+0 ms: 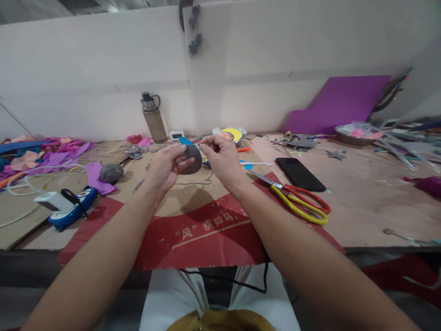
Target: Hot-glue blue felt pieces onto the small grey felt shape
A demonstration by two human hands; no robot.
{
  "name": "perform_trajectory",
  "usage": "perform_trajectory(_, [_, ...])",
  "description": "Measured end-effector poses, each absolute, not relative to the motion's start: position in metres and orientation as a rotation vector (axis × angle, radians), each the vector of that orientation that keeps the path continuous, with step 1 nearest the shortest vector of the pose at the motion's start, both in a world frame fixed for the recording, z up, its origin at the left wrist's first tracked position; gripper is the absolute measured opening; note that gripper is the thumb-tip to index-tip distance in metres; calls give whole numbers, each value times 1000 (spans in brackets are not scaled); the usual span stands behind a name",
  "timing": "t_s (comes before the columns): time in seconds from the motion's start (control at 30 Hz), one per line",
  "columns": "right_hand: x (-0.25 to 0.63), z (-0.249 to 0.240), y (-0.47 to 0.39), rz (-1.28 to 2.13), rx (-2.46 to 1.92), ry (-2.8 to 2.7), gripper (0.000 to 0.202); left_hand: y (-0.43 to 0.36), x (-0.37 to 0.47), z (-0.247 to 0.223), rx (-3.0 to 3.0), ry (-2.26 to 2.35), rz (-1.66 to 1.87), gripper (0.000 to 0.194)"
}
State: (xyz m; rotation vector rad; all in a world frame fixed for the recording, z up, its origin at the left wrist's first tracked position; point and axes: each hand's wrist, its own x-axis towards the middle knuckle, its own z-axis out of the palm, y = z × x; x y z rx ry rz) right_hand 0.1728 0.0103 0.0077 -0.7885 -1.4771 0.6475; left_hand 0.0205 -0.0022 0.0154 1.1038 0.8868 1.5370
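Observation:
My left hand (166, 166) is closed around a flat, rounded piece (193, 161), dark grey with a blue pointed tip, possibly wound with yarn. Just to its right, my right hand (222, 158) has thumb and forefinger pinched together; what lies between them is too small to make out. Both hands are raised above brown cardboard and a red printed sheet (206, 243). A strand of grey yarn (195, 183) lies below them. Scissors (296, 197) with red and yellow handles rest to the right of my right wrist, beside a black phone (299, 174).
A ball of grey yarn (111, 172) and a blue power strip (74, 209) with a white plug and cables lie left. Behind stands a bottle (154, 120). Felt scraps (65, 154) are heaped far left; a purple sheet (339, 105) leans on the wall at right.

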Motion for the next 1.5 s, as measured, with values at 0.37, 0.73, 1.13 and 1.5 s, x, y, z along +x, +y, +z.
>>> perform_trajectory(0.37, [174, 6, 8, 632, -740, -1546, 5, 1, 20, 16, 1038, 916, 1551, 8])
perform_trajectory(0.73, [174, 4, 3, 558, -616, -1577, 9, 0, 18, 18, 949, 882, 1549, 4])
perform_trajectory(1.13, [160, -3, -7, 523, -527, -1536, 9, -2, 22, 23, 807, 723, 1499, 6])
perform_trajectory(1.5, [155, -10, -6, 259, -519, -1572, 7, 3, 25, 6, 975, 602, 1503, 12])
